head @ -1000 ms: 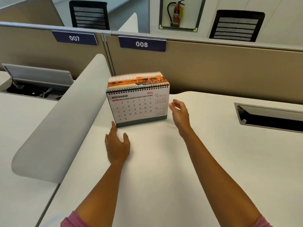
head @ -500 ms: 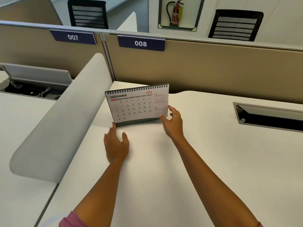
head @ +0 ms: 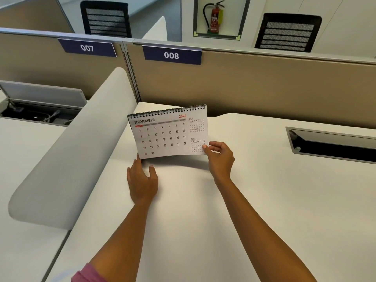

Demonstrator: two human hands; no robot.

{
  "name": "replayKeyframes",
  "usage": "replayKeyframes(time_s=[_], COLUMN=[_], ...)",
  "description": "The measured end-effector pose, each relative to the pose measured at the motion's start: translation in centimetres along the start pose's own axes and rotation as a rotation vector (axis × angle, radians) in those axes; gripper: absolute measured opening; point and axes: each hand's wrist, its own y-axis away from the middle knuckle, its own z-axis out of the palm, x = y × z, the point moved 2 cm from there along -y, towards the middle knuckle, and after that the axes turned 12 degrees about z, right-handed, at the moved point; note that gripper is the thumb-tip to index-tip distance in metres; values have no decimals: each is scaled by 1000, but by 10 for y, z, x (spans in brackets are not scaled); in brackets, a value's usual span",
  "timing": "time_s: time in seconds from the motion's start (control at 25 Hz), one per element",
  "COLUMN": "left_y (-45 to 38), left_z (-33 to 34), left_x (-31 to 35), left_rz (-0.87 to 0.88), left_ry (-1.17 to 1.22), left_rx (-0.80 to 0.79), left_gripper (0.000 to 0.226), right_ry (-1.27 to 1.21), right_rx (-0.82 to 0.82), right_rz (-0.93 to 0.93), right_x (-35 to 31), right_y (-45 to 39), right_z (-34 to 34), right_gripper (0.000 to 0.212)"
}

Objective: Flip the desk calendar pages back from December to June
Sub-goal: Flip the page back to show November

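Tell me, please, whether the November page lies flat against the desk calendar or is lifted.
Lifted. The right hand pinches the November page at its lower right corner, and that edge curves up, hiding the calendar's base.

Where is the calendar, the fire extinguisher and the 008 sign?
calendar (head: 162,137), head view, on the November page.
fire extinguisher (head: 214,18), head view, on its red body.
008 sign (head: 171,55), head view, on the digits.

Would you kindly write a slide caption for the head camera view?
Right hand pinches the November page of a desk calendar at its lower right corner; left hand steadies the base.
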Motion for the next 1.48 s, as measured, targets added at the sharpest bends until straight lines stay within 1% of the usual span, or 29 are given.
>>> replayKeyframes(time_s=[0.24,0.52,0.68,0.76,0.84,0.92,1.04,1.08,1.24,1.36,1.44,1.48], left_y=[1,-1,0,1,1,0,-1,-1,-2,0,-1,-1], left_z=[0,0,1,0,-1,0,1,1,0,-2,-1,1], left_x=[2,0,0,3,4,2,-1,-2,-1,1,1,-1], left_rz=[-1,41,39,29,36,58,80,85,79,78,120,115], left_ry=[5,16,29,30,28,27,32,31,25,32,0,-14], left_rx=[-6,15,25,20,15,19,35,38,34,46,44,36], left_gripper=[60,57,50,53,56,55,48,45,41,40,42,45], right_ry=[-43,-24,4,15,3,-41,-132,-143,-181,-254,-363,-442], right_rx=[-27,-57,-69,-77,-91,-152,-290,-329,-466,-579,-654,-690], right_rz=[-4,-27,-63,-88,-70,-7,110,142,196,249,276,295], right_x=[-2,-4,-2,-2,-2,-3,-6,-8,-21,-29,-35,-40], right_y=[1,2,2,2,2,1,3,5,12,18,21,23], right_z=[-4,-7,-7,-6,-5,-5,-7,-7,-12,-17,-19,-20], right_gripper=[13,10,10,10,12,16,30,32,22,18,23,31])
